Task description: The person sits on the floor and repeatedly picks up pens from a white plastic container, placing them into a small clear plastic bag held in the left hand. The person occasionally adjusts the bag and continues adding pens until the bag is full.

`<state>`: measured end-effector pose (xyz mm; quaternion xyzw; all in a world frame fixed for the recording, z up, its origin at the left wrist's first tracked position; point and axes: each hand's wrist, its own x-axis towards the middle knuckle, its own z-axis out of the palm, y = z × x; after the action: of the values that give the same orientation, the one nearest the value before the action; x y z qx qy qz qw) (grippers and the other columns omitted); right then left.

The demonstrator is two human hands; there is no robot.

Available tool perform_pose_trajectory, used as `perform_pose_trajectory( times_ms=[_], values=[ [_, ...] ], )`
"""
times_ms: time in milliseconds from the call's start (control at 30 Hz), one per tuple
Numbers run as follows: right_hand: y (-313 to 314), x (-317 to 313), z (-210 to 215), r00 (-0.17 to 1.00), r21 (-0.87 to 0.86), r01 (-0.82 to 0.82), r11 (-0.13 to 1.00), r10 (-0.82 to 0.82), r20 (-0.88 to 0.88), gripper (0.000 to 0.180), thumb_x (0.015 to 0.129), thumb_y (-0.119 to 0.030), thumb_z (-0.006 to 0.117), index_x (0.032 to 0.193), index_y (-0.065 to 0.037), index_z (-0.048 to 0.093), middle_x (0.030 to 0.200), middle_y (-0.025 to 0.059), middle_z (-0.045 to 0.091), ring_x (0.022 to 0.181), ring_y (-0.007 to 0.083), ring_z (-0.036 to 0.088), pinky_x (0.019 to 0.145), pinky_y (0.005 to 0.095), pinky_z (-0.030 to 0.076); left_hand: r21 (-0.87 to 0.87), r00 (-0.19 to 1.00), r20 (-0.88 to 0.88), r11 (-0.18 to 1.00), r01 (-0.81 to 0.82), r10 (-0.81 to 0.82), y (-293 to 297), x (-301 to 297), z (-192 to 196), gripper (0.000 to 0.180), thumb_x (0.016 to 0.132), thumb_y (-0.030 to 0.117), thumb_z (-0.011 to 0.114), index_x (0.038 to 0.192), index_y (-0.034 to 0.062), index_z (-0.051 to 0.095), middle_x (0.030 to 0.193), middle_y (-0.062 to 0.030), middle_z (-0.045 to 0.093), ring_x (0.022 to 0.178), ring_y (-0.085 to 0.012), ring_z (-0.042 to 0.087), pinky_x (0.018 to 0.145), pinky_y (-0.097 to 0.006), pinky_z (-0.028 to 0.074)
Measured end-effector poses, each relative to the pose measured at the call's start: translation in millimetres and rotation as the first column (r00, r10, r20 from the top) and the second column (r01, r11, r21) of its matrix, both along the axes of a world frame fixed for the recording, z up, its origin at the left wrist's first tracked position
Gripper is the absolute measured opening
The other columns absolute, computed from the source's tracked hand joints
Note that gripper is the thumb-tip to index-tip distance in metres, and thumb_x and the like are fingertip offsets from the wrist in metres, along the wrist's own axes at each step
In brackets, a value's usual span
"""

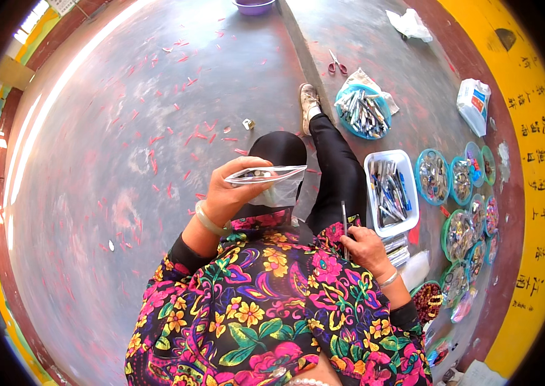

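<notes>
My left hand (pixel 237 186) pinches a clear plastic bag (pixel 286 193) above my bent knee. The bag's mouth gapes a little, and small pieces inside it are too blurred to make out. Low on the right, beside my thigh, my right hand (pixel 369 249) grips a thin, silvery pen-like stick (pixel 344 215), held upright. Just past that hand stands a white plastic tub (pixel 414 193) with many pen-shaped items (pixel 389 186) in it. Slim silvery items (pixel 397 252) lie in a bundle beside my right wrist.
A blue basin (pixel 369 136) full of pens stands beyond the tub, near red-handled scissors (pixel 335 64). Several round trays (pixel 432 177) of small parts line the right side. A purple basin (pixel 254 8) is at the far edge. Red scraps (pixel 154 162) litter the floor.
</notes>
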<state>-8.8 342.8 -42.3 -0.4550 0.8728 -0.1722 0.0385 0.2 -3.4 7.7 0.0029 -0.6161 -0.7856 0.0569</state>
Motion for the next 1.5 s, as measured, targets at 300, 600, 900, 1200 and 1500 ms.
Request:
perform_pose_trajectory(
  times_ms=[300, 600, 900, 1200, 1500],
  values=[
    [19, -8, -24, 0.934, -0.003, -0.278, 0.961, 0.27, -0.234, 0.03, 0.073, -0.006, 0.059, 0.103, -0.001, 0.06, 0.109, 0.0123, 0.057, 0.094, 0.0273, 0.058, 0.081, 0.0341, 0.048, -0.01, 1.0, -0.016, 1.0, -0.013, 0.013, 1, -2, -2, 0.027, 0.076, 0.0, 0.07, 0.102, -0.0021, 0.061, 0.096, -0.0075, 0.065, 0.088, -0.0126, 0.061, 0.079, -0.024, 0.049],
    [-47, -47, 93, 0.967, -0.771, 0.255, 0.584, -0.13, 0.22, 0.043, 0.084, 0.004, 0.058, 0.12, -0.005, 0.035, 0.097, 0.0197, 0.062, 0.078, 0.0229, 0.064, 0.07, 0.0318, 0.053, -0.031, 0.996, -0.027, 0.996, 0.087, -0.088, 2, -1, 2, 0.027, 0.077, -0.001, 0.069, 0.103, -0.0026, 0.061, 0.098, -0.0077, 0.064, 0.09, -0.0124, 0.061, 0.079, -0.025, 0.048],
    [-112, -54, 142, 0.931, -0.887, 0.058, 0.458, 0.295, 0.213, 0.038, 0.092, -0.002, 0.046, 0.124, -0.004, 0.027, 0.098, 0.0275, 0.06, 0.079, 0.0246, 0.064, 0.071, 0.0319, 0.053, -0.094, 0.989, -0.062, 0.987, 0.127, -0.133, -2, 3, 0, 0.03, 0.077, -0.002, 0.069, 0.105, -0.0039, 0.06, 0.101, -0.0087, 0.064, 0.093, -0.0131, 0.06, 0.08, -0.026, 0.049],
    [-140, -54, 135, 0.904, -0.819, 0.111, 0.564, 0.284, 0.319, 0.027, 0.093, -0.005, 0.049, 0.116, 0.006, 0.042, 0.096, 0.0191, 0.061, 0.083, 0.0193, 0.064, 0.07, 0.0274, 0.054, -0.028, 0.982, -0.089, 0.986, 0.163, -0.165, -4, 6, 2, 0.03, 0.077, -0.002, 0.066, 0.106, -0.0028, 0.06, 0.097, -0.0063, 0.065, 0.09, -0.0106, 0.06, 0.079, -0.024, 0.048],
    [-152, -56, 144, 0.934, -0.746, 0.148, 0.65, 0.156, 0.321, 0.021, 0.09, -0.004, 0.055, 0.109, 0.004, 0.052, 0.085, 0.013, 0.065, 0.077, 0.0149, 0.065, 0.067, 0.0244, 0.051, -0.041, 0.976, -0.061, 0.978, 0.206, -0.209, -14, 5, 3, 0.027, 0.077, -0.001, 0.067, 0.103, -0.0039, 0.061, 0.096, -0.0085, 0.065, 0.088, -0.0118, 0.06, 0.077, -0.025, 0.049]
  ],
)
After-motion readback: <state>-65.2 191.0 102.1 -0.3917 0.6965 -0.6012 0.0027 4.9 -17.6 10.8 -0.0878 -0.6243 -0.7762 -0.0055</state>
